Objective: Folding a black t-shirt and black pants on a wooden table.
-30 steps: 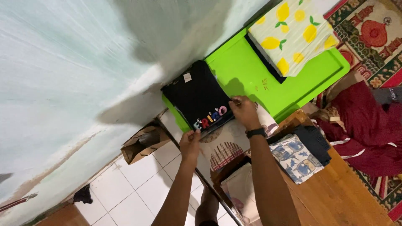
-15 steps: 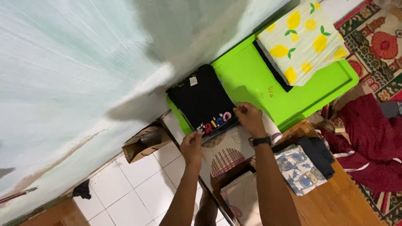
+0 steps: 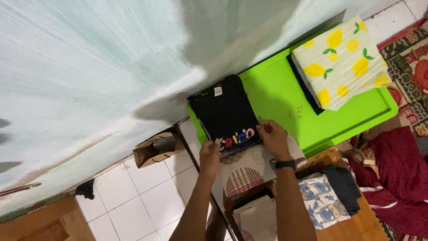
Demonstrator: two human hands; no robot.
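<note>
Gripping: left hand (image 3: 209, 155) pinches the near left corner of the folded black shirt (image 3: 227, 114); right hand (image 3: 273, 137) pinches its near right corner.
Shirt place: flat on the green tabletop (image 3: 276, 96), at its left end beside the wall.
Under the hands: patterned cream cloth (image 3: 247, 172).
Far end: lemon-print fabric (image 3: 341, 62), well apart.

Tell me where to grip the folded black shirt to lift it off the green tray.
Grip the black shirt at its near edge, by the two corners where the left hand and right hand already pinch it. That edge overhangs the green tray, so fingers can probably slip under from the person's side; the far edge lies close to the wall.
</note>
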